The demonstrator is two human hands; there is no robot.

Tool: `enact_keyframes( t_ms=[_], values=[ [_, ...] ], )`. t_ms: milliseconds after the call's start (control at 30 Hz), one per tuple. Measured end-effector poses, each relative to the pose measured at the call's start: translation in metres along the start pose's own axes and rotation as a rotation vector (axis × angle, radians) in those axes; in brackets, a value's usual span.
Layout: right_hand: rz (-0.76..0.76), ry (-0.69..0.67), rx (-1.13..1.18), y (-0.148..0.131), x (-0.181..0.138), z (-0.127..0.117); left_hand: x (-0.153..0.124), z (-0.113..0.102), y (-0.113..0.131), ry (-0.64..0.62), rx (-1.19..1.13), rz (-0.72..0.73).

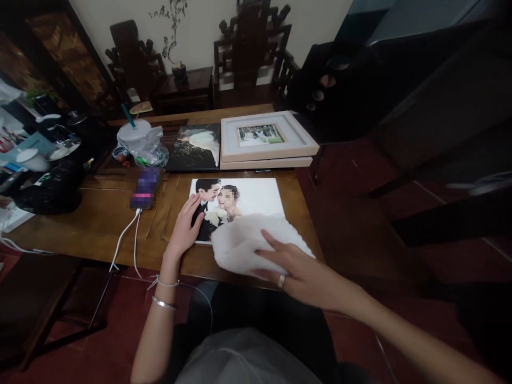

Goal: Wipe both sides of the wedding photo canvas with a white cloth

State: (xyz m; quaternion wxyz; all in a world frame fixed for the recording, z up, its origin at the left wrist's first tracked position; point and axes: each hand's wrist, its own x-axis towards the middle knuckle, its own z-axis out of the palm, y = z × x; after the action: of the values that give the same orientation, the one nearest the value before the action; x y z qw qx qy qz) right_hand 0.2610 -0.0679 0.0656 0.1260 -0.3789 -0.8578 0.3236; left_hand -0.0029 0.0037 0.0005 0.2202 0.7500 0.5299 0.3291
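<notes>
A photo panel (260, 197) with a picture of a couple lies flat on the wooden table (168, 229) near its front edge. Along the panel's left edge rests my left hand (187, 224), its fingers stretched out and holding nothing. My right hand (290, 272) grips a white cloth (244, 242) from above. The cloth lies bunched over the lower right part of the panel and hides that corner. Behind the panel sit two stacked white picture frames (270, 138) and a dark photo panel (192, 149) showing a white dress.
A phone (144, 188) with a white cable (126, 234) lies left of my left hand. Beyond it stands a plastic-wrapped cup (138, 136) with a green straw. A black camera (50, 189) is at the far left. Dark carved chairs (250, 48) and a speaker (326, 85) stand behind.
</notes>
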Motion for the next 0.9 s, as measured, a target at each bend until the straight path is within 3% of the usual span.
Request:
enact_keyframes(
  t_ms=[233, 400, 500, 633, 733, 900],
  values=[
    [0.227, 0.198, 0.071, 0.059, 0.082, -0.037, 0.000, 0.000, -0.005, 0.003, 0.010, 0.038],
    [0.265, 0.339, 0.146, 0.071, 0.115, -0.059, 0.000, 0.000, -0.007, 0.013, 0.000, 0.059],
    [0.180, 0.366, 0.045, 0.063, 0.104, -0.044, 0.000, 0.001, -0.007, 0.018, -0.003, 0.051],
    [0.017, 0.238, -0.099, 0.034, 0.062, -0.003, 0.000, 0.001, -0.005, 0.013, 0.005, 0.025],
    [-0.068, 0.156, -0.063, 0.007, 0.028, 0.018, 0.000, 0.000, -0.003, -0.001, 0.002, 0.011],
    [-0.074, 0.061, -0.003, -0.014, 0.016, 0.013, 0.000, -0.001, -0.002, -0.011, -0.003, 0.004]
  ],
)
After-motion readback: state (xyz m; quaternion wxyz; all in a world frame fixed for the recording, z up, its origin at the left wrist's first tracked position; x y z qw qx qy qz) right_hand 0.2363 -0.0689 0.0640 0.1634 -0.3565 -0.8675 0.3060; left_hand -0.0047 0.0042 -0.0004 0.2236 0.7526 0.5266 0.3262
